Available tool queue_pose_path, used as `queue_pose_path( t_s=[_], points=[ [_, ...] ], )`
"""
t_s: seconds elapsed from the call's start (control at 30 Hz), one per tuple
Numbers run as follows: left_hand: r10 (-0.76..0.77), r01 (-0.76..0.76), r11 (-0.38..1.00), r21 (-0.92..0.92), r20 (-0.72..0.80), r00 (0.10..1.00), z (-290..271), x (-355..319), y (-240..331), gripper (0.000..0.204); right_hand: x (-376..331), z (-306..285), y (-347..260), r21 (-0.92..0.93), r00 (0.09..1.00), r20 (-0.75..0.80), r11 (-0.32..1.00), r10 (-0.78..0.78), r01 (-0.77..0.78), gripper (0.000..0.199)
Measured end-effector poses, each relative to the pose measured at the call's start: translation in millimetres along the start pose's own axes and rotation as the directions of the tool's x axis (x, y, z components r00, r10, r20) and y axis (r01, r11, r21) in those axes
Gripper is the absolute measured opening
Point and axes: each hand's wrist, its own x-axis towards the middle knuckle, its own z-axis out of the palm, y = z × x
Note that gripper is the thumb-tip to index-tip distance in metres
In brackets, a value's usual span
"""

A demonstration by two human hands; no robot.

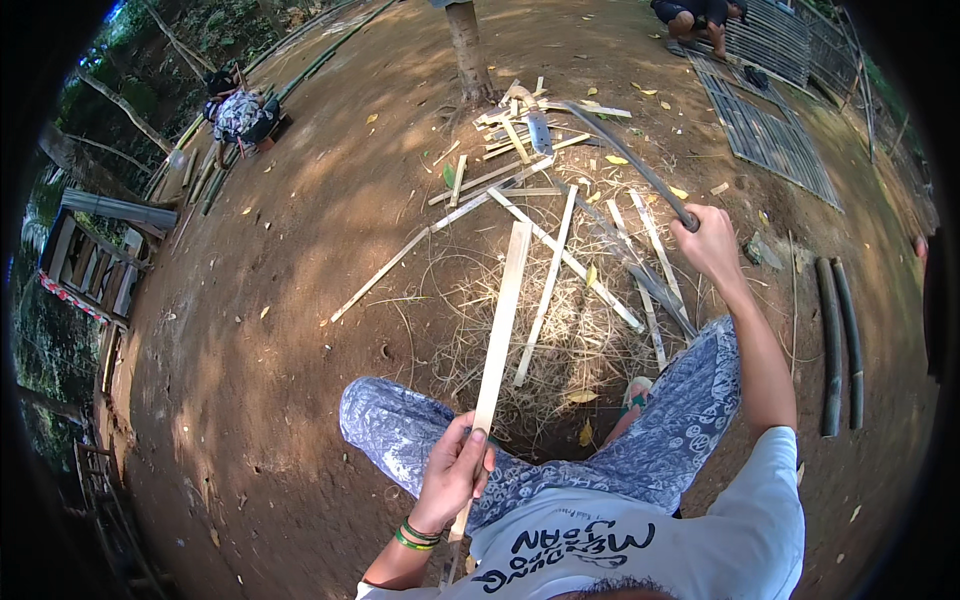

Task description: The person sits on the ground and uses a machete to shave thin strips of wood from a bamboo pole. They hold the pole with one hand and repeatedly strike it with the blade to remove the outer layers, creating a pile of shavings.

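My left hand point(455, 475) is closed around the lower part of a long pale bamboo slat point(503, 310), which points up and away from my lap. Raised at the right, my right hand point(708, 243) grips one end of a long, dark, curved tool point(630, 155). Its shaft reaches away to the upper left; whether its far end is a blade, I cannot tell. Beyond lies a cleaver-like blade point(539, 132) on a pile of split bamboo pieces point(510, 150). More bamboo strips point(548, 285) lie crossed over thin curled shavings point(490, 340) in front of my knees.
A slim tree trunk point(468, 55) stands behind the pile. Two dark bamboo poles point(830, 345) lie at the right. Slatted bamboo panels point(770, 130) lie farther back, near a crouching person point(705, 25). Another person point(240, 115) squats far left beside long poles. A small wooden structure point(95, 255) stands left.
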Motion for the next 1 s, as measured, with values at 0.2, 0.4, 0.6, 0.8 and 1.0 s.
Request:
queue_pose_path(
  t_s=[0.2,0.4,0.6,0.8,1.0],
  points=[
    [-0.002,0.023,0.986,-0.166,0.124,0.992,18.9,31.6,18.9,0.03,-80.6,36.1,-68.2,0.105,0.901,0.153,0.913,-0.406,0.394,0.014],
    [-0.01,0.044,0.976,-0.213,0.16,0.987,30.4,40.2,26.9,0.03,-105.5,50.2,-90.0,0.191,0.773,0.105,0.776,-0.625,0.601,0.018],
    [0.018,0.012,0.986,-0.167,0.177,0.984,21.4,22.3,15.8,0.028,-64.9,36.3,-81.1,0.067,0.918,0.161,0.932,-0.363,0.357,0.012],
    [0.024,-0.006,0.997,-0.072,0.245,0.969,15.6,-12.4,2.1,0.031,2.8,8.9,-40.9,0.093,0.994,0.005,0.99,-0.106,0.105,0.021],
    [-0.034,0.106,0.949,-0.296,0.239,0.97,15.3,20.2,7.6,0.039,-42.2,14.7,-69.3,0.248,0.938,-0.05,0.906,-0.342,0.344,0.013]
  ],
)
